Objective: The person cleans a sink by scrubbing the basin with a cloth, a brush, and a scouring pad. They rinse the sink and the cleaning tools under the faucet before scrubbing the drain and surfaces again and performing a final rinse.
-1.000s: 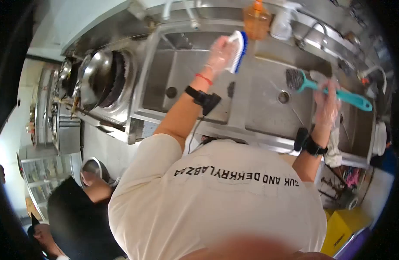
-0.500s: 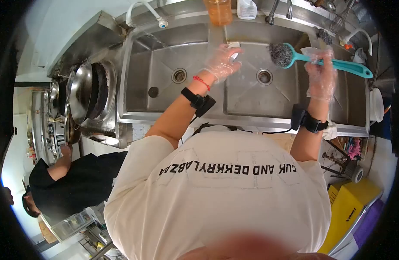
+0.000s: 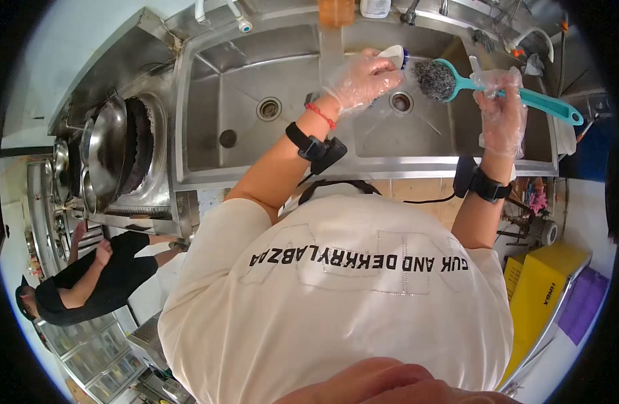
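My left hand (image 3: pixel 367 82), in a clear plastic glove, grips a white scrubbing brush (image 3: pixel 392 55) with blue bristles on its right side. The brush is above the right basin, close to the steel-wool head (image 3: pixel 436 81) of a teal-handled pot scrubber (image 3: pixel 548 104). My right hand (image 3: pixel 501 111), gloved too, is closed around the teal handle and holds the scrubber level over the right part of the sink. The fingers of both hands are bent, and their palm sides are partly hidden.
A double stainless sink (image 3: pixel 256 176) spans the front, with drains in both basins. Taps (image 3: pixel 244 25), an orange container (image 3: pixel 336 12) and a white bottle (image 3: pixel 375 7) line its back. Large metal pans (image 3: pixel 107 151) stand at left. A person in black (image 3: pixel 97 279) is farther left.
My left hand has moved right with the brush, nearer the scrubber head, and the blue bristles now show. My right hand still holds the scrubber. The other person has shifted and appears smaller.
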{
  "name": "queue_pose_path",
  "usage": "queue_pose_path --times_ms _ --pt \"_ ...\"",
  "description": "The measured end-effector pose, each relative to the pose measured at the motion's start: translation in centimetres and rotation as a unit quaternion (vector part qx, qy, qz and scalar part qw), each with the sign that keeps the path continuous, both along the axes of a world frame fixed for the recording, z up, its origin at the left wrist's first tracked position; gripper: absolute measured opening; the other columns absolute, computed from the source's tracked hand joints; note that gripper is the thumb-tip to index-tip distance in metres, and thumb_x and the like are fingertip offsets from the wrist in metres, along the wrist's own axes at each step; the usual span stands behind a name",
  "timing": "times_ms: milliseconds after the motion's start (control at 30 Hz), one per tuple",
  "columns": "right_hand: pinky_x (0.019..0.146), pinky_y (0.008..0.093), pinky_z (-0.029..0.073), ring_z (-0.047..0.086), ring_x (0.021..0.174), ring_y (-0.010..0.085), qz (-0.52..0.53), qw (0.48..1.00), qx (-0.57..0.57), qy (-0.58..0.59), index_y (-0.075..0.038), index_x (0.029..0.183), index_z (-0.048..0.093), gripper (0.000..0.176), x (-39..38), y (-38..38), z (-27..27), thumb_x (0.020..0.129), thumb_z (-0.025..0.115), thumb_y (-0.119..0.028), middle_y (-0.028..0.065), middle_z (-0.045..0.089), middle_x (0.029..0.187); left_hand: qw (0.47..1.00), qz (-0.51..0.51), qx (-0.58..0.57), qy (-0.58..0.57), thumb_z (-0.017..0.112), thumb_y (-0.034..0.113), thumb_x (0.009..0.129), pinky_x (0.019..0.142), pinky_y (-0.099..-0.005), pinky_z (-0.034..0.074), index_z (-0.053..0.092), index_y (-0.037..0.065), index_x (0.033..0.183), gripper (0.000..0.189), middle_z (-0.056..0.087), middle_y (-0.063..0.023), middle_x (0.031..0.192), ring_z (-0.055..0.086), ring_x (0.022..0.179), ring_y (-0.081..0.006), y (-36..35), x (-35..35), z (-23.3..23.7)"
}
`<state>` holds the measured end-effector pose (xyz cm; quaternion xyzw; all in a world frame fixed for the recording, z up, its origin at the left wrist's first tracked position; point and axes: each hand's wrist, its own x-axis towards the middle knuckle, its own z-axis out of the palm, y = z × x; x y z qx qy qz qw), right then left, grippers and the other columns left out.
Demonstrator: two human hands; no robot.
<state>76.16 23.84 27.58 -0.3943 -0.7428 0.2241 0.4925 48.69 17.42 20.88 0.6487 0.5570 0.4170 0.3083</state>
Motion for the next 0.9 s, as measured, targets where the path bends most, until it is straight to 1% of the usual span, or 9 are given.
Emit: queue_pose_path --times_ms 233,300,333,400,500,600,700,767,900 --pt "0.064 0.0235 0.046 0.055 0.071 0.0095 -0.089 0.993 0.019 -0.080 -0.004 0.113 0.056 0.038 -0.8 -3.1 1.3 0.078 0.069 -0.008 0.0053 0.061 0.089 0.998 -0.063 0.002 0.004 0.067 0.040 0.080 0.078 -0.0351 0.046 0.069 0.006 0.091 0.036 0.057 -0.0139 0.089 0.057 0.088 -0.0264 -1.6 -1.8 -1.2" --pt "0.068 0.0238 0.046 0.056 0.074 0.0102 0.064 0.959 -0.143 0.236 -0.004 0.114 0.056 0.036 0.1 -1.7 0.9 0.081 0.068 -0.008 0.0050 0.060 0.090 0.997 -0.062 -0.010 0.046 0.066 0.044 0.079 0.080 -0.0367 0.046 0.069 0.007 0.093 0.039 0.059 -0.0150 0.089 0.057 0.090 -0.0277 -2.6 -2.5 -1.8" --pt "0.070 0.0240 0.046 0.057 0.076 0.0106 0.141 0.885 -0.222 0.385 -0.004 0.115 0.055 0.035 0.7 -0.5 0.4 0.083 0.067 -0.008 0.0048 0.060 0.091 0.996 -0.052 -0.020 0.076 0.065 0.046 0.079 0.082 -0.0376 0.046 0.070 0.008 0.093 0.041 0.059 -0.0156 0.090 0.056 0.092 -0.0281 -2.8 -2.8 -2.5" --pt "0.075 0.0257 0.046 0.058 0.082 0.0125 0.129 0.912 -0.192 0.340 -0.005 0.113 0.055 0.030 2.1 2.3 0.0 0.086 0.065 -0.010 0.0053 0.061 0.093 0.991 -0.007 -0.038 0.127 0.063 0.051 0.079 0.086 -0.0390 0.045 0.070 0.009 0.097 0.046 0.060 -0.0174 0.095 0.056 0.095 -0.0294 -3.4 -4.8 -4.2" --pt "0.080 0.0297 0.047 0.061 0.088 0.0158 0.056 0.988 -0.059 0.129 -0.005 0.110 0.054 0.025 2.9 5.2 1.2 0.089 0.062 -0.016 0.0070 0.063 0.096 0.981 0.077 -0.066 0.165 0.061 0.058 0.078 0.093 -0.0397 0.043 0.067 0.009 0.106 0.057 0.060 -0.0209 0.107 0.054 0.102 -0.0327 -3.5 -8.1 -8.0" --pt "0.083 0.0300 0.047 0.062 0.092 0.0169 -0.106 0.984 0.095 -0.111 -0.007 0.112 0.053 0.027 2.4 5.8 3.4 0.091 0.062 -0.022 0.0083 0.065 0.102 0.965 0.122 -0.133 0.191 0.058 0.067 0.075 0.099 -0.0404 0.040 0.063 0.009 0.116 0.071 0.055 -0.0224 0.121 0.051 0.111 -0.0365 -5.1 -11.6 -12.0" --pt "0.085 0.0280 0.046 0.062 0.099 0.0169 -0.213 0.950 0.125 -0.192 -0.008 0.120 0.053 0.042 0.1 3.9 6.1 0.085 0.069 -0.027 0.0088 0.066 0.109 0.934 0.109 -0.211 0.268 0.055 0.072 0.073 0.102 -0.0419 0.038 0.058 0.009 0.123 0.081 0.049 -0.0206 0.130 0.047 0.117 -0.0373 -6.9 -12.0 -14.4" --pt "0.087 0.0286 0.046 0.063 0.099 0.0177 -0.205 0.959 0.111 -0.162 -0.009 0.123 0.053 0.050 -0.3 4.0 6.5 0.082 0.072 -0.029 0.0102 0.066 0.112 0.914 0.065 -0.220 0.334 0.058 0.072 0.070 0.100 -0.0415 0.040 0.058 0.007 0.123 0.084 0.047 -0.0206 0.133 0.047 0.117 -0.0379 -6.9 -10.5 -15.8" --pt "0.089 0.0279 0.045 0.062 0.104 0.0185 -0.216 0.957 0.122 -0.149 -0.009 0.125 0.054 0.052 -1.1 3.4 6.7 0.081 0.073 -0.030 0.0110 0.065 0.115 0.903 0.198 -0.219 0.311 0.061 0.065 0.072 0.097 -0.0415 0.042 0.057 0.012 0.124 0.075 0.048 -0.0184 0.130 0.050 0.114 -0.0378 -7.0 -6.3 -14.8"
